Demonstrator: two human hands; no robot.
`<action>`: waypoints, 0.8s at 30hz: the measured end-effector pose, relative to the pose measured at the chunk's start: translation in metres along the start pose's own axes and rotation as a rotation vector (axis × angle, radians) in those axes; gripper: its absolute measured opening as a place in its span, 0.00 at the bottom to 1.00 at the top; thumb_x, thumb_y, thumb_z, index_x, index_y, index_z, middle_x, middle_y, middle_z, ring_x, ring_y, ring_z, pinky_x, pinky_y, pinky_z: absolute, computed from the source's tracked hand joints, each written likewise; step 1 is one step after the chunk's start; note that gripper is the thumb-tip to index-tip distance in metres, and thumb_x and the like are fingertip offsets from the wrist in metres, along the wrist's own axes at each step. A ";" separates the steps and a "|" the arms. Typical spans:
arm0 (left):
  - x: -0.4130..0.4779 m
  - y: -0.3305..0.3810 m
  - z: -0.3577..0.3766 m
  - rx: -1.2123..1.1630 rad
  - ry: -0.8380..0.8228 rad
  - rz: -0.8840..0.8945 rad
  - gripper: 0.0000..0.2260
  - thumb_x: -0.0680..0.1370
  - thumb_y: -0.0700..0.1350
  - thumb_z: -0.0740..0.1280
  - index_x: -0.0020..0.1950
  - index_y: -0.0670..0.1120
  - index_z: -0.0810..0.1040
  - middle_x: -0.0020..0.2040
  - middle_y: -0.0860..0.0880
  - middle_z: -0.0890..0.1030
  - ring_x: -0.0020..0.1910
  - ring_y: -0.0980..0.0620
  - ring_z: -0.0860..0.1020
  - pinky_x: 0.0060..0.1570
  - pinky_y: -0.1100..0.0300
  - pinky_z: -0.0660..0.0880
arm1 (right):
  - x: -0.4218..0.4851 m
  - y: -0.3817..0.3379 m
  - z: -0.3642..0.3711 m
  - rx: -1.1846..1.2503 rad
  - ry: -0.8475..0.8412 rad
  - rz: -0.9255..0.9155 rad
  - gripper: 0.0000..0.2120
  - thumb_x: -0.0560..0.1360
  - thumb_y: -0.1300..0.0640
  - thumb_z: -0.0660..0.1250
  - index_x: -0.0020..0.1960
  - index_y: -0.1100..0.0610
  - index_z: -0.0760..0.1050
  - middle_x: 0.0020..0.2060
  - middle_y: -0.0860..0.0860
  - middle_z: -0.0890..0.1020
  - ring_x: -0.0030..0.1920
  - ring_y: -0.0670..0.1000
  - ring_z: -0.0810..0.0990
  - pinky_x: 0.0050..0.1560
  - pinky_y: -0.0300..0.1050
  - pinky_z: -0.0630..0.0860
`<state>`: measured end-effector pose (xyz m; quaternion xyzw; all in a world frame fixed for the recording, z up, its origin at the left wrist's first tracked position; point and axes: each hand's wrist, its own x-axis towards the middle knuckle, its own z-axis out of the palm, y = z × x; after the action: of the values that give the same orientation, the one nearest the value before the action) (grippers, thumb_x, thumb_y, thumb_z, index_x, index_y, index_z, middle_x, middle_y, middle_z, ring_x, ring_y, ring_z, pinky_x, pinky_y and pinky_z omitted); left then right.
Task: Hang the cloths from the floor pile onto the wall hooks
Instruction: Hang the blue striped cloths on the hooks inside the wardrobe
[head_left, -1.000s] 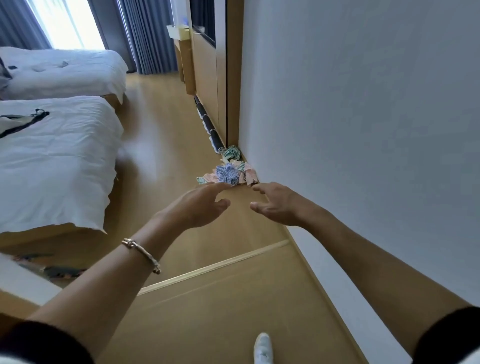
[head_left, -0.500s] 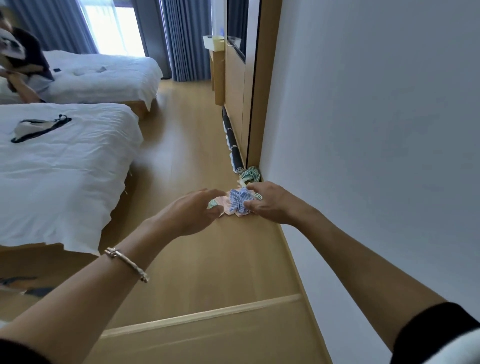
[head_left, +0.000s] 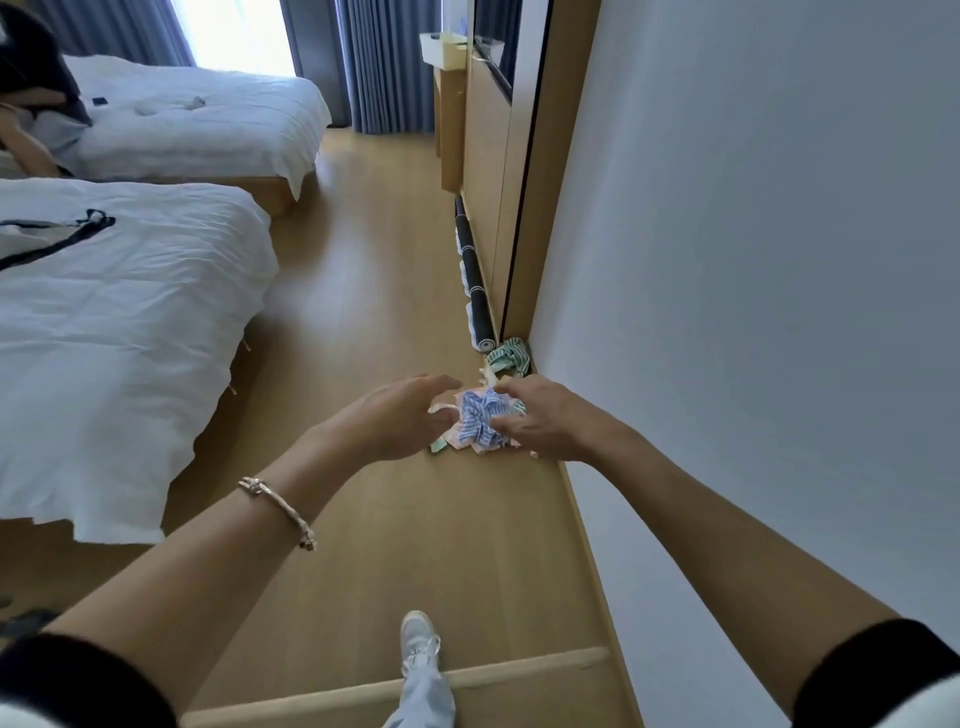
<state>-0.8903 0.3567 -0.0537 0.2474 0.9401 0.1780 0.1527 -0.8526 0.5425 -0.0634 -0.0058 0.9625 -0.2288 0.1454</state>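
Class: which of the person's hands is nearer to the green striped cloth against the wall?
Right. The right hand grips the blue cloth just short of the green cloth; the left hand is farther off, toward the bed.

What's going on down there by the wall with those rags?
A person reaches with both hands for a small pile of cloths on the wooden floor beside the white wall. The right hand pinches the blue striped cloth on top, and the left hand is open beside the pile. A green striped cloth lies behind, in the corner. No cloth is lifted yet, and no hooks are in view.
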 end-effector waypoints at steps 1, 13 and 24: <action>0.019 -0.002 -0.007 0.001 0.005 0.013 0.19 0.80 0.53 0.59 0.72 0.55 0.64 0.70 0.52 0.69 0.68 0.51 0.69 0.64 0.57 0.66 | 0.015 0.003 -0.009 -0.005 0.008 0.008 0.26 0.79 0.47 0.61 0.74 0.53 0.62 0.72 0.55 0.66 0.70 0.54 0.67 0.68 0.49 0.66; 0.221 -0.037 -0.079 -0.028 -0.072 0.125 0.19 0.81 0.50 0.59 0.72 0.53 0.65 0.71 0.50 0.69 0.69 0.51 0.67 0.64 0.57 0.64 | 0.181 0.036 -0.089 -0.015 0.028 0.178 0.25 0.80 0.48 0.60 0.74 0.54 0.62 0.71 0.55 0.68 0.69 0.54 0.68 0.66 0.47 0.66; 0.334 -0.066 -0.086 0.016 -0.169 0.099 0.18 0.81 0.50 0.58 0.72 0.54 0.65 0.70 0.50 0.69 0.66 0.50 0.70 0.62 0.57 0.66 | 0.298 0.085 -0.111 0.021 -0.047 0.215 0.25 0.80 0.49 0.60 0.74 0.55 0.62 0.71 0.55 0.68 0.68 0.54 0.69 0.64 0.47 0.68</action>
<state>-1.2273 0.4536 -0.0705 0.3090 0.9119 0.1561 0.2205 -1.1651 0.6441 -0.0884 0.0936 0.9515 -0.2217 0.1917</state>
